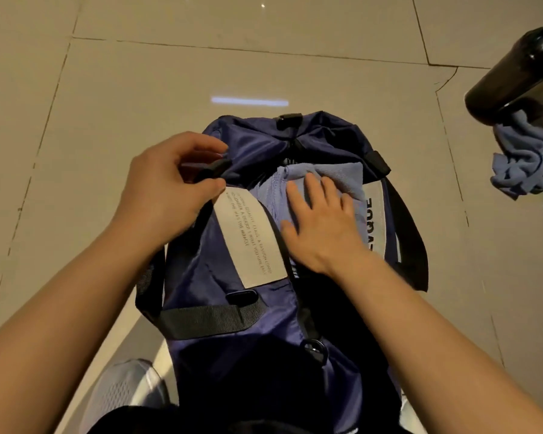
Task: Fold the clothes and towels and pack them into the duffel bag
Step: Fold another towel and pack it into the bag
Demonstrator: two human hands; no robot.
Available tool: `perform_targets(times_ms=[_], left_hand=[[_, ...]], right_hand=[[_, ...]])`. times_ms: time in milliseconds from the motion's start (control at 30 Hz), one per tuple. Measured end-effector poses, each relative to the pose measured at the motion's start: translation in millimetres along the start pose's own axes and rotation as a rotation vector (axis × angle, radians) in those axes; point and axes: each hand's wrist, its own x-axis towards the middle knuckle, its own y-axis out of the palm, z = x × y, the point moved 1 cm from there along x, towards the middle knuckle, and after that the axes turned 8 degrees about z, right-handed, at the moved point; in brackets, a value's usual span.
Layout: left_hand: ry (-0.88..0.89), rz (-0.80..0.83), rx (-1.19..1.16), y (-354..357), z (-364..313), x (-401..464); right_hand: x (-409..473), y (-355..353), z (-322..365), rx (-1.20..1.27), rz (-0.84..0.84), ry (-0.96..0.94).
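**Packing a blue duffel on a tiled floor**

Looking down from the head camera, the nearest things were a dark garment edge at the bottom of the frame and a pale mesh shoe [124, 393] planted on the floor beside the near end of the duffel bag [201, 277]. The bag — navy-blue fabric with black webbing straps — lay lengthwise away from the person, resting directly on the floor. A pale label [248, 239] with small printed lines sat on its left flank, and a white panel with bold black letters ran along its right flank.

The left hand [166, 189] pinched the bag's black strap [212, 170] at the left rim of the opening, thumb and fingers curled round it. The right hand [320, 220] lay flat, fingers straight and slightly spread, pressing on a light-blue folded cloth [336, 180] that sat inside the open top of the bag.

Beyond the bag stretched the floor [138, 89] — large glossy beige tiles with thin dark grout lines, catching reflections of ceiling lights. Well off to the right, a crumpled blue cloth [527, 158] lay on the tiles, touching a dark cylindrical object [521, 76] at the frame's edge.
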Motion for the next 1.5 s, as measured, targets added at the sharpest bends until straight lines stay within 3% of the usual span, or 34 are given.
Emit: perform_targets(times_ms=[133, 300, 433, 467, 533, 600, 667, 767, 867, 933, 1133, 1233, 1333, 1500], left_hand=[[-0.020, 0.024, 0.095, 8.6, 6.7, 1.1], [-0.006, 0.012, -0.218, -16.5, -3.5, -0.5], [-0.002, 0.164, 0.094, 10.9, 3.5, 4.4], [0.024, 0.178, 0.207, 21.0, 5.7, 4.5], [0.163, 0.139, 0.442, 37.8, 8.4, 3.5], [0.350, 0.090, 0.659, 56.0, 7.0, -1.8], [0.506, 0.098, 0.847, 82.3, 0.9, -2.2], [0.596, 0.348, 0.888, 123.4, -14.2, 9.5], [0.369, 0.667, 0.928, 147.8, -16.6, 33.2], [0.289, 0.733, 0.942, 153.7, -16.9, 40.8], [0.302, 0.828, 1.062, 157.7, -19.9, 50.1], [0.329, 0.767, 1.023, 151.2, -21.6, 48.5], [0.418, 0.577, 0.873, 142.3, -9.1, 22.6], [0.468, 0.382, 0.858, 151.8, -4.7, 4.6]], right_hand=[[1.6, 15.8, 9.0, -0.042, 0.049, -0.055], [-1.7, 13.8, -9.4, 0.048, 0.128, -0.109], [-0.9, -0.4, -9.7, 0.180, 0.171, -0.146], [-1.9, -7.4, -11.6, 0.283, 0.101, -0.151], [-9.4, -23.3, -23.1, 0.431, -0.206, -0.121], [-17.3, -34.9, -42.7, 0.308, -0.524, 0.002], [-16.6, -44.1, -65.3, 0.287, -0.501, 0.189], [2.7, -44.3, -89.2, 0.566, -0.243, 0.199], [14.6, -41.3, -95.3, 0.561, -0.194, 0.097], [16.4, -43.7, -99.9, 0.499, -0.206, 0.085], [15.9, -64.7, -127.3, 0.361, -0.312, 0.092], [15.3, -62.0, -126.2, 0.269, -0.282, 0.086], [13.4, -58.1, -122.7, 0.201, -0.289, 0.009], [17.9, -39.2, -110.4, 0.022, -0.012, -0.101]])
